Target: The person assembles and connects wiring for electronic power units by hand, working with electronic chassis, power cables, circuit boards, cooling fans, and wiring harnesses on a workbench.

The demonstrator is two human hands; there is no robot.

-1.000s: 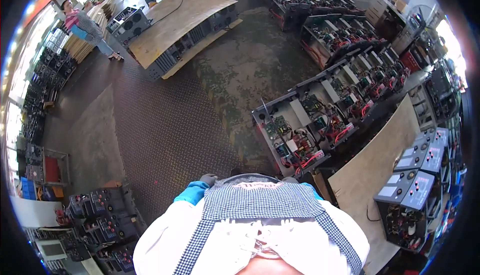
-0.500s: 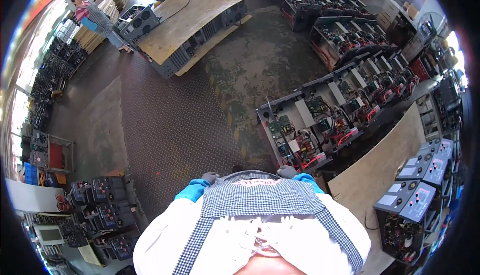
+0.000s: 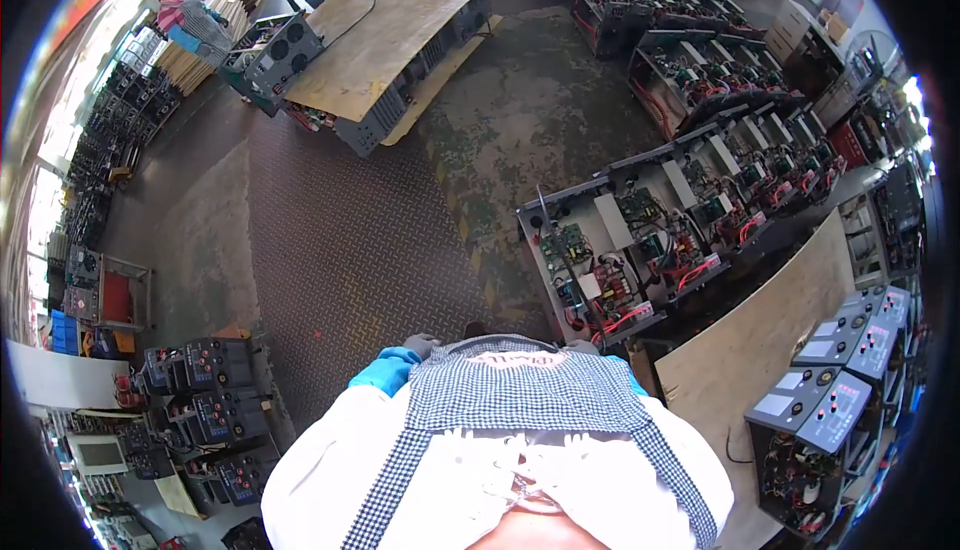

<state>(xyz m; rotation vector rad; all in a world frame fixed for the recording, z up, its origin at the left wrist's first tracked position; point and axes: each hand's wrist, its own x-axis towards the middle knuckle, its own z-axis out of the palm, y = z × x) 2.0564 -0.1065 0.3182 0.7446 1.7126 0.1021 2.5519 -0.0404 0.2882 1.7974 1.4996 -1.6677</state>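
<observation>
Newly half-hidden right hand (image 3: 580, 347), left hand (image 3: 421, 345) visible

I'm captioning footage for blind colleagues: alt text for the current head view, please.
Looking down a checked apron, a gloved left hand at its left edge, onto a workshop floor. Open electronics chassis stretch toward the upper right; a co-worker stands upper left, near a board-topped stack.

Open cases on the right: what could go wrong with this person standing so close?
Two things, perhaps. The nearest open case has its circuit boards and red wires uncovered, so a sleeve might snag a wire, or something dropped could land on the boards. Also, the edge of the plywood sheet lies close by the person's right side, so turning that way might bump an arm against it.
</observation>
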